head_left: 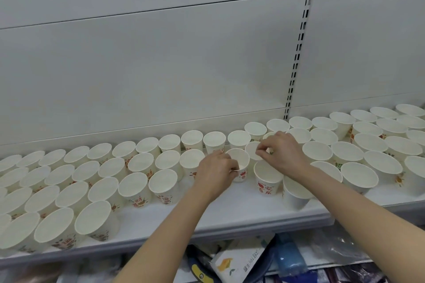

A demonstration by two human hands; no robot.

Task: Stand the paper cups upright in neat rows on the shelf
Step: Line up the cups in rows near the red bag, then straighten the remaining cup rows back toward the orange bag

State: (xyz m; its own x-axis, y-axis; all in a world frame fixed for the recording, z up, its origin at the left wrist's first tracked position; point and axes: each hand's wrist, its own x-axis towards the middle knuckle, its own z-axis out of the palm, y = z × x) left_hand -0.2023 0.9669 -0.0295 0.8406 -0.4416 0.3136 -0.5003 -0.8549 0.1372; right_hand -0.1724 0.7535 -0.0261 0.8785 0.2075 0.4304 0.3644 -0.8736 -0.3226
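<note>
Your two bare forearms rise from the lower edge toward the white metal shelf (230, 209), the landmark for all that follows. Behind the shelf stands a pale grey panelled back wall (161, 64) with a slotted upright rail (299, 53). On the shelf, white paper cups with red printed motifs (135, 187) stand upright, mouths up, in rows running from its left end to its right end, with a bare strip at its front centre. Below the shelf's front lip lie packaged goods, among them a white carton with a yellow fruit picture (239, 262) and a blue plastic bottle (288, 257). At mid-shelf your left hand (215, 173) grips one upright paper cup (240, 164), fingers curled round its side wall. Just to that cup's right, your right hand (281, 151) pinches the rim of a neighbouring cup (253, 150) between thumb and fingertips.
</note>
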